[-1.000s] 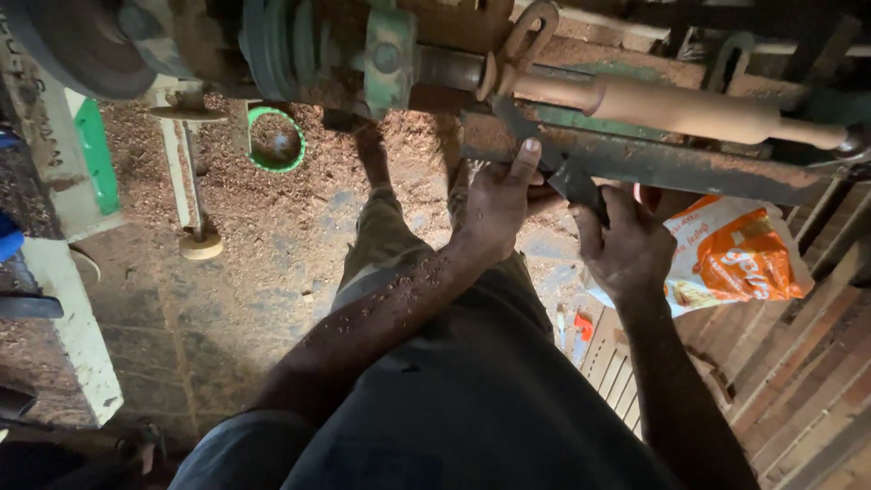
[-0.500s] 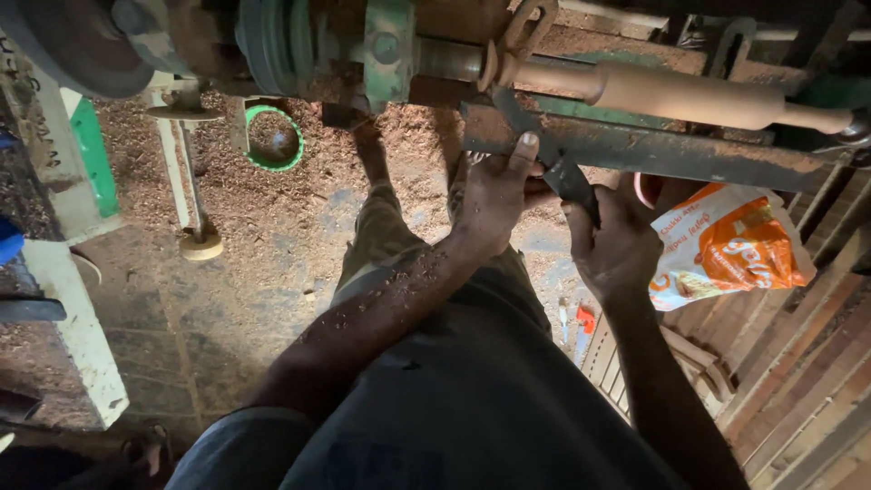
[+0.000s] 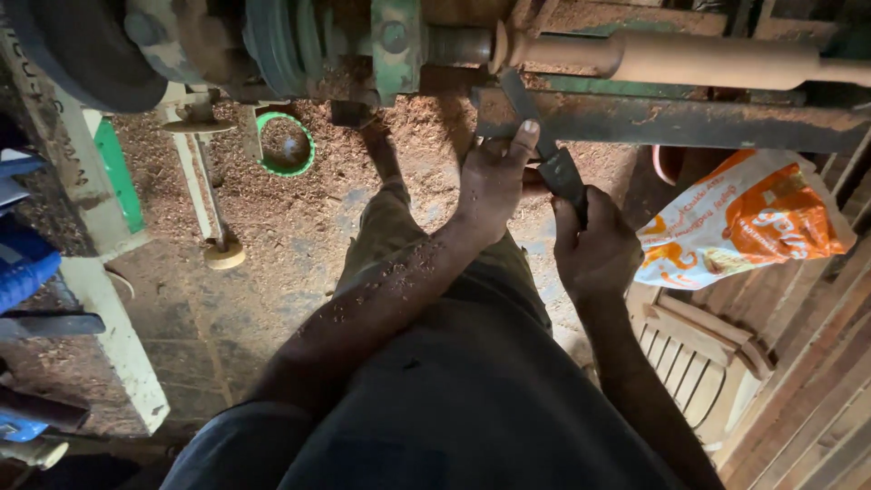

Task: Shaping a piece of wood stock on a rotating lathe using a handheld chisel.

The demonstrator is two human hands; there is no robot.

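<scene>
A pale wooden workpiece, turned like a rolling pin, is mounted on a lathe at the top. Below it runs a rusty metal tool rest. A dark chisel leans over the rest with its tip up at the neck of the workpiece. My right hand is closed around the chisel's handle. My left hand pinches the blade against the rest, thumb stretched up. Wood chips stick to my left forearm.
The green lathe headstock and a pulley sit top left. Sawdust covers the floor, where a green ring-shaped container lies. An orange and white bag rests on a white slatted chair at right. Blue items at left.
The view has shifted a little; the lathe and workpiece sit higher in frame. Both hands keep their grip on the chisel at the tool rest.
</scene>
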